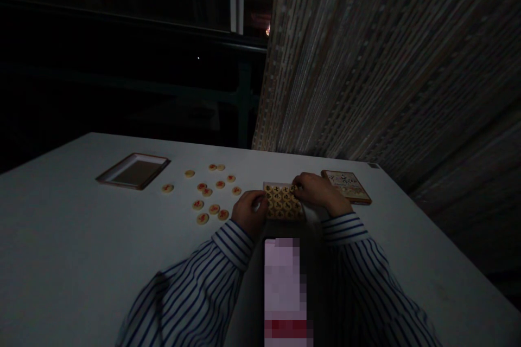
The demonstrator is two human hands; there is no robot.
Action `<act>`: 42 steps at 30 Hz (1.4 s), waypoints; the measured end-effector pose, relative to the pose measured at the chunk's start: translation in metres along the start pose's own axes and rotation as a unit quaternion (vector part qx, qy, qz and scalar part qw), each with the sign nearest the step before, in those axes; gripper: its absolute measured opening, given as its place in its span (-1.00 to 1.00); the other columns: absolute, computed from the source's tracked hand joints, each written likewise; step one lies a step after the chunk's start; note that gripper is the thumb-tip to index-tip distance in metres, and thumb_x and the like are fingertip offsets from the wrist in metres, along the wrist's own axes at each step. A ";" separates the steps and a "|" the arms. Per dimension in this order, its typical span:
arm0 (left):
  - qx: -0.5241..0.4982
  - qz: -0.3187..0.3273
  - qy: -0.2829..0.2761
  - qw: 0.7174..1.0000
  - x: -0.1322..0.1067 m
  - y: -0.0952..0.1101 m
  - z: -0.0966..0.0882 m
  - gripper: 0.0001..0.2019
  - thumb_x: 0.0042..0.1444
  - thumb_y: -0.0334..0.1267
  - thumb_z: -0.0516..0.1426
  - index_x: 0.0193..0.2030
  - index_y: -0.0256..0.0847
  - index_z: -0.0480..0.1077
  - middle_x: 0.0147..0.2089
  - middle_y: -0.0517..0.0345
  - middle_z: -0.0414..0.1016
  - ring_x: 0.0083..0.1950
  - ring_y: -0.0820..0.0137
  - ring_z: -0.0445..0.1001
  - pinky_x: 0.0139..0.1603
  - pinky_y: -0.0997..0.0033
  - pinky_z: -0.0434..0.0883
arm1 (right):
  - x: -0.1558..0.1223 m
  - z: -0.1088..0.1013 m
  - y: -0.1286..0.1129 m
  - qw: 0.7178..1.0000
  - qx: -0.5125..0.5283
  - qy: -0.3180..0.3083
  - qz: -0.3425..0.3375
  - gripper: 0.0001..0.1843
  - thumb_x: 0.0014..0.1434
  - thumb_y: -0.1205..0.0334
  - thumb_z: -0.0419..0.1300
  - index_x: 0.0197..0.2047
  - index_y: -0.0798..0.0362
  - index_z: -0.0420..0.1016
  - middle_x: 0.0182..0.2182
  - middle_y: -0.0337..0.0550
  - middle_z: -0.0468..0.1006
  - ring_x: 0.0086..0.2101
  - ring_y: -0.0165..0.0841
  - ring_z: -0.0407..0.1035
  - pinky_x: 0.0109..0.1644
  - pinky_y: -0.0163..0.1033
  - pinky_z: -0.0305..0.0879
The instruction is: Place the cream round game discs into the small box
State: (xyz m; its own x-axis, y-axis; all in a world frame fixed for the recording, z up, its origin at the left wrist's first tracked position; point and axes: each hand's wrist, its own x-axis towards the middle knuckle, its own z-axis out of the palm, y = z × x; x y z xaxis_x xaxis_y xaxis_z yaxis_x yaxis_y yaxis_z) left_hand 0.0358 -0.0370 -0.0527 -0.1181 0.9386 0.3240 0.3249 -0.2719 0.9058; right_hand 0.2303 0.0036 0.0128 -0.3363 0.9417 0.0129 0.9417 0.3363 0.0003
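Both hands rest on a small tray of packed game discs (284, 201) mid-table: the left hand (250, 212) curled at its left edge, the right hand (315, 191) with fingers bent on its far-right corner. Loose red-marked discs (211, 192) lie scattered left; an empty tray (132, 171) sits beyond, a patterned box (347, 185) just right, on the white table (81, 238).

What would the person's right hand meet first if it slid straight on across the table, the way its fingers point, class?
The right hand points left over the tray of pieces, which it already touches. Going on, it would probably meet the left hand at the tray's other edge, though depth is unclear.
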 end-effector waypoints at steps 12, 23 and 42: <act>0.057 0.032 -0.014 0.998 0.001 -0.003 0.000 -0.85 -0.06 -0.31 0.10 -0.31 -0.20 0.45 -0.31 0.09 0.49 -0.29 0.37 0.45 -0.22 0.35 0.40 | 0.004 0.005 0.003 1.000 -0.004 -0.012 -0.002 -0.72 0.07 0.23 0.05 -0.18 0.08 0.47 -0.20 -0.04 0.48 -0.17 -0.28 0.34 -0.16 -0.27 0.13; 0.109 0.055 -0.020 0.992 0.001 -0.004 0.000 -0.84 -0.01 -0.31 0.08 -0.29 -0.24 0.44 -0.30 0.09 0.50 -0.29 0.41 0.46 -0.24 0.37 0.43 | 0.004 0.004 0.008 0.999 -0.001 -0.032 0.005 -0.71 0.11 0.18 0.02 -0.17 0.07 0.47 -0.18 -0.05 0.48 -0.16 -0.31 0.33 -0.14 -0.30 0.11; 0.220 0.200 -0.101 0.949 -0.003 -0.025 0.008 -0.70 -0.07 -0.33 0.14 -0.13 -0.25 0.36 -0.08 -0.05 0.39 -0.06 0.28 0.40 -0.03 0.20 0.40 | 0.002 -0.001 0.006 0.999 -0.021 -0.042 0.020 -0.70 0.11 0.24 -0.02 -0.20 0.05 0.49 -0.21 -0.05 0.52 -0.20 -0.33 0.36 -0.18 -0.32 0.13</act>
State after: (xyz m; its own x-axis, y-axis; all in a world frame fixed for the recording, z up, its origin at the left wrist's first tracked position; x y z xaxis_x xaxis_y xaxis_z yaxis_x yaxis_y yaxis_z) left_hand 0.0351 -0.0315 -0.0784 0.2648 0.8123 0.5197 0.6721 -0.5419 0.5045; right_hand 0.2351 0.0071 0.0137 -0.2951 0.9529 -0.0703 0.9534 0.2985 0.0432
